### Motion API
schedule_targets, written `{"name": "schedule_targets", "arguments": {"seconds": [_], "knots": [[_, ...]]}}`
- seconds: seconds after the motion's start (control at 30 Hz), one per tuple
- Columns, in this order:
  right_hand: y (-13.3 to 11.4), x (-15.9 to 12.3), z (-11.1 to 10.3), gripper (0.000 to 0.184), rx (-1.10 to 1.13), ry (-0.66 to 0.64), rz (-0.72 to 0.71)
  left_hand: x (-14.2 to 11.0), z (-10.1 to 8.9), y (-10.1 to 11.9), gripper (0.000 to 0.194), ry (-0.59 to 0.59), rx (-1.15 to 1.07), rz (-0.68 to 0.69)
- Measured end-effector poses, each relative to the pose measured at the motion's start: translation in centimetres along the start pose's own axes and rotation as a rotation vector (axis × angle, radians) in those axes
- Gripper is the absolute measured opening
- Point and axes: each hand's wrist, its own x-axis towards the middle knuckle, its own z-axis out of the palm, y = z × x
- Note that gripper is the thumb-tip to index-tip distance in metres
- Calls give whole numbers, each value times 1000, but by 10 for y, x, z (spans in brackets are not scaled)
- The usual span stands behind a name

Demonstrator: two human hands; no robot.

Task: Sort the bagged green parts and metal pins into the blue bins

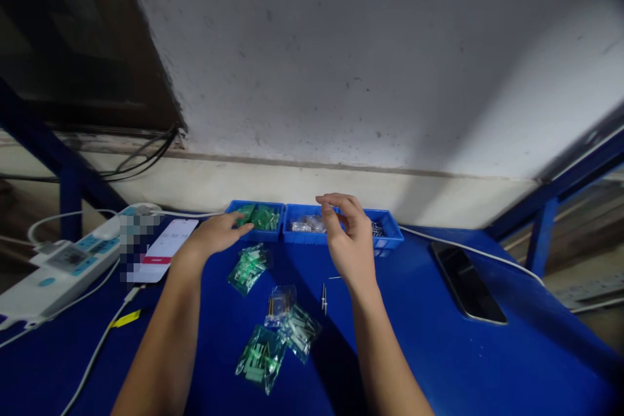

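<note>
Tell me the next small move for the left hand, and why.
Probably reach slightly further and close the left hand on the green packets in the leftmost blue bin: the hand is open at the bin's left side, with packets showing just beyond.

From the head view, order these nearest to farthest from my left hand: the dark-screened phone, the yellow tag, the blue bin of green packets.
Measured from your left hand:
1. Blue bin of green packets, right at your fingers.
2. Yellow tag, left side, beside the white cable.
3. Dark-screened phone, far right side.
</note>
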Motion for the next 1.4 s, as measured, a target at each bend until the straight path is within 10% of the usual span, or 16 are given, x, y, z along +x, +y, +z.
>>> {"name": "schedule_targets", "arguments": {"seconds": [0.37,0.53,0.8,1.03,1.4], "knots": [[-3,0,1,18,20,-50,44,-3,6,6,55,-99,-61,163],[-5,1,-1,19,42,-57,37,-27,30,15,37,214,-83,359],[-10,1,-7,19,28,-51,47,-55,92,-20,45,277,102,93],[-9,-1,-3,19,33,-63,35,-50,88,-19,24,248,-72,111],[-14,-5,3,21,80,-185,136,-64,76,3,14,617,-367,214]]}}
